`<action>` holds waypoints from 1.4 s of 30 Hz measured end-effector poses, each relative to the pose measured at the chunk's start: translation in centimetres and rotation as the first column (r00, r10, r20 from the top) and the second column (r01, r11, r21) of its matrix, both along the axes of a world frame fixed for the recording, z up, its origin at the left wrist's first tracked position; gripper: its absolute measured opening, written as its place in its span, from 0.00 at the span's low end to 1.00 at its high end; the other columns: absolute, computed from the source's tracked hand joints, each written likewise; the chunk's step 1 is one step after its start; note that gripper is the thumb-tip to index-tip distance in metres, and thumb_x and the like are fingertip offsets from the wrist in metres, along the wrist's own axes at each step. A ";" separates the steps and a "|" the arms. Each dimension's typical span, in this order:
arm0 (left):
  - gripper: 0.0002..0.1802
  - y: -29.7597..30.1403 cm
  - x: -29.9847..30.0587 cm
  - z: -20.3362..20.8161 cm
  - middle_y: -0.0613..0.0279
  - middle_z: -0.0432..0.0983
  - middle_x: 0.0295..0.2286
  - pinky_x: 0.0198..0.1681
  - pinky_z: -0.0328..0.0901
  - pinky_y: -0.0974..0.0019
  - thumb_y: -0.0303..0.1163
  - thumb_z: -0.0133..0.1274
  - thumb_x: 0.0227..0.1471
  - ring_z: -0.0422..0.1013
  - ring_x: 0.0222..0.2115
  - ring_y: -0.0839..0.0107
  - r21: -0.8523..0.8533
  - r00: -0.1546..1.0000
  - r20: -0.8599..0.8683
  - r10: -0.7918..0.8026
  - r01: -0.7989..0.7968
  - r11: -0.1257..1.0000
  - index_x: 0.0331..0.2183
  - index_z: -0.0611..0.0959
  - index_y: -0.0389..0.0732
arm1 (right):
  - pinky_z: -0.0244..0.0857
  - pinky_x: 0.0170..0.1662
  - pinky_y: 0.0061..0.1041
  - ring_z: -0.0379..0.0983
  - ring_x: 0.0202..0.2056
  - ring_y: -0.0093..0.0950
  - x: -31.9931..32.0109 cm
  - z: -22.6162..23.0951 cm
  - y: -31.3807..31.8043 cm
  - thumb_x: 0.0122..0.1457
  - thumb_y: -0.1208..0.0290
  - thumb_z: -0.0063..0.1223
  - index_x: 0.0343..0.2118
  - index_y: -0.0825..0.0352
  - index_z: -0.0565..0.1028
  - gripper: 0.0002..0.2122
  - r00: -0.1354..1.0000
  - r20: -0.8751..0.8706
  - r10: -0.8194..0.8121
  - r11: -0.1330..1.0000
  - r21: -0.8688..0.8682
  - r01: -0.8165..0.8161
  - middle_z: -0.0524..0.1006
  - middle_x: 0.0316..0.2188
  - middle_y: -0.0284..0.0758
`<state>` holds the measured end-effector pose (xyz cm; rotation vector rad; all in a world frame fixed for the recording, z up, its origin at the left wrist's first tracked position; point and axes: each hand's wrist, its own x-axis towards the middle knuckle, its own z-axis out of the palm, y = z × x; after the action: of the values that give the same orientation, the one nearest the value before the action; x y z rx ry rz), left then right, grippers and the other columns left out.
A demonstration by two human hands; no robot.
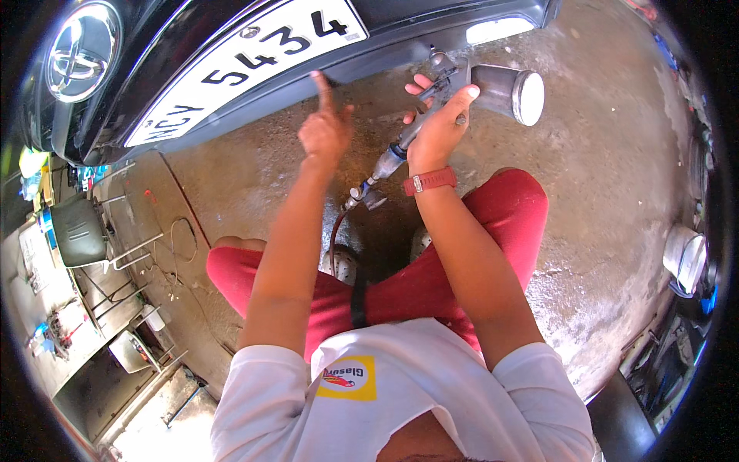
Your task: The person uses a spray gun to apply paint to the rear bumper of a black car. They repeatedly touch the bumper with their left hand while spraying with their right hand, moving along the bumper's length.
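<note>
One spray gun (459, 79) with a round metal cup (496, 90) is gripped in the right hand (440, 131), near the black car (431, 19). The left hand (323, 137), blurred, is free, its index finger (322, 92) stretched toward the bumper (400, 65); whether it touches cannot be told. A hose (334, 231) hangs from the gun's lower end.

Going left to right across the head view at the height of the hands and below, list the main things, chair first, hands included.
Dark-backed chair → left hand → right hand → spray gun's metal cup → white rounded object near the right rim.
</note>
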<state>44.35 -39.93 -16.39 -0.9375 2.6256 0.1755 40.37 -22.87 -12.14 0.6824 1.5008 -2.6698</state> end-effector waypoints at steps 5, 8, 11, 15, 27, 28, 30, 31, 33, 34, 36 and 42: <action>0.56 4.0 -3.1 1.4 0.40 0.87 0.41 0.44 0.79 0.48 0.55 0.52 0.69 0.85 0.40 0.46 0.021 0.945 0.033 -0.325 0.325 0.946 0.76 0.29 0.67 | 0.67 0.24 0.25 0.82 0.40 0.30 0.6 -0.3 -1.2 0.75 0.33 0.28 0.60 0.65 0.71 0.36 0.991 0.063 0.116 0.992 -0.050 -0.113 0.84 0.43 0.43; 0.62 2.8 -2.8 1.8 0.40 0.87 0.40 0.44 0.78 0.44 0.49 0.60 0.60 0.85 0.40 0.44 -0.024 0.963 0.022 -0.270 0.270 0.963 0.76 0.32 0.72 | 0.67 0.25 0.25 0.82 0.40 0.30 2.2 -0.6 -2.9 0.74 0.32 0.28 0.60 0.65 0.71 0.37 0.969 0.082 0.233 0.971 -0.079 -0.227 0.84 0.43 0.42; 0.67 0.3 -0.9 1.9 0.38 0.87 0.39 0.43 0.78 0.42 0.43 0.64 0.55 0.85 0.40 0.42 -0.045 0.975 0.016 -0.220 0.221 0.974 0.76 0.32 0.75 | 0.67 0.24 0.24 0.82 0.41 0.29 4.0 -0.6 -4.7 0.75 0.33 0.28 0.59 0.67 0.71 0.37 0.933 0.084 0.349 0.934 -0.116 -0.339 0.84 0.44 0.42; 0.68 -3.6 1.9 2.1 0.37 0.86 0.38 0.43 0.78 0.40 0.39 0.63 0.53 0.84 0.39 0.40 -0.063 0.992 0.035 -0.123 0.125 0.990 0.75 0.32 0.78 | 0.67 0.24 0.24 0.82 0.41 0.27 6.0 -0.3 -7.3 0.75 0.34 0.29 0.57 0.66 0.75 0.36 0.885 0.098 0.454 0.887 -0.146 -0.439 0.85 0.44 0.41; 0.62 -9.4 5.2 2.3 0.40 0.86 0.43 0.46 0.78 0.46 0.48 0.61 0.59 0.84 0.43 0.45 -0.151 0.983 0.173 -0.070 0.096 0.984 0.74 0.32 0.80 | 0.68 0.24 0.24 0.82 0.41 0.26 9.3 0.4 -12.0 0.76 0.34 0.27 0.55 0.66 0.75 0.36 0.864 0.090 0.496 0.857 -0.212 -0.470 0.85 0.44 0.40; 0.61 -10.0 5.5 2.4 0.39 0.86 0.44 0.47 0.77 0.46 0.51 0.60 0.60 0.84 0.44 0.45 -0.166 0.985 0.170 -0.018 0.047 0.985 0.74 0.32 0.81 | 0.68 0.24 0.24 0.82 0.41 0.27 9.1 0.3 -12.0 0.75 0.34 0.26 0.55 0.66 0.74 0.36 0.872 0.076 0.484 0.865 -0.193 -0.463 0.85 0.44 0.41; 0.60 -11.2 6.0 2.8 0.35 0.84 0.46 0.50 0.76 0.45 0.56 0.56 0.64 0.83 0.46 0.44 -0.151 0.984 0.173 0.032 -0.006 0.988 0.76 0.31 0.68 | 0.68 0.23 0.23 0.81 0.42 0.26 8.7 0.1 -11.9 0.76 0.36 0.28 0.58 0.66 0.72 0.34 0.890 0.081 0.449 0.879 -0.218 -0.424 0.84 0.45 0.40; 0.60 -11.4 6.0 2.8 0.35 0.85 0.46 0.50 0.76 0.46 0.56 0.57 0.64 0.84 0.46 0.44 -0.153 0.990 0.108 0.094 -0.077 0.985 0.76 0.31 0.61 | 0.68 0.23 0.23 0.81 0.42 0.25 8.5 0.0 -11.9 0.77 0.37 0.29 0.59 0.65 0.72 0.33 0.897 0.085 0.433 0.885 -0.230 -0.405 0.84 0.45 0.39; 0.63 -11.5 5.6 2.9 0.35 0.85 0.45 0.50 0.76 0.47 0.56 0.57 0.64 0.84 0.46 0.44 -0.142 0.971 -0.010 0.238 -0.237 0.961 0.76 0.31 0.46 | 0.68 0.24 0.24 0.82 0.41 0.30 8.2 -0.1 -12.0 0.74 0.32 0.27 0.60 0.65 0.71 0.37 0.905 0.075 0.419 0.902 -0.152 -0.405 0.84 0.45 0.44; 0.64 -11.3 5.2 2.9 0.34 0.85 0.44 0.49 0.77 0.46 0.56 0.58 0.63 0.84 0.44 0.43 -0.140 0.984 -0.009 0.178 -0.177 0.974 0.76 0.32 0.43 | 0.68 0.24 0.24 0.82 0.42 0.30 8.1 -0.1 -12.2 0.74 0.32 0.27 0.60 0.65 0.70 0.37 0.910 0.072 0.409 0.907 -0.141 -0.396 0.84 0.45 0.44; 0.67 -10.2 4.2 2.5 0.32 0.85 0.42 0.47 0.77 0.46 0.57 0.61 0.61 0.84 0.42 0.42 -0.125 0.995 0.024 0.094 -0.090 0.988 0.75 0.33 0.36 | 0.68 0.24 0.24 0.82 0.42 0.31 8.1 -0.2 -12.7 0.74 0.31 0.28 0.62 0.65 0.70 0.37 0.915 0.068 0.399 0.914 -0.115 -0.390 0.84 0.45 0.44; 0.63 -9.8 3.7 1.9 0.43 0.87 0.36 0.42 0.79 0.48 0.55 0.63 0.60 0.85 0.37 0.43 -0.017 0.915 -0.095 -0.392 0.392 0.920 0.76 0.34 0.65 | 0.68 0.24 0.26 0.82 0.40 0.31 9.1 -0.4 -15.0 0.74 0.31 0.27 0.62 0.65 0.70 0.38 0.940 0.033 0.339 0.939 -0.078 -0.336 0.84 0.44 0.44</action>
<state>48.02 -49.72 -14.47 -0.3899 2.8364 0.1243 49.48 -37.82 -12.58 0.4322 1.3595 -2.4175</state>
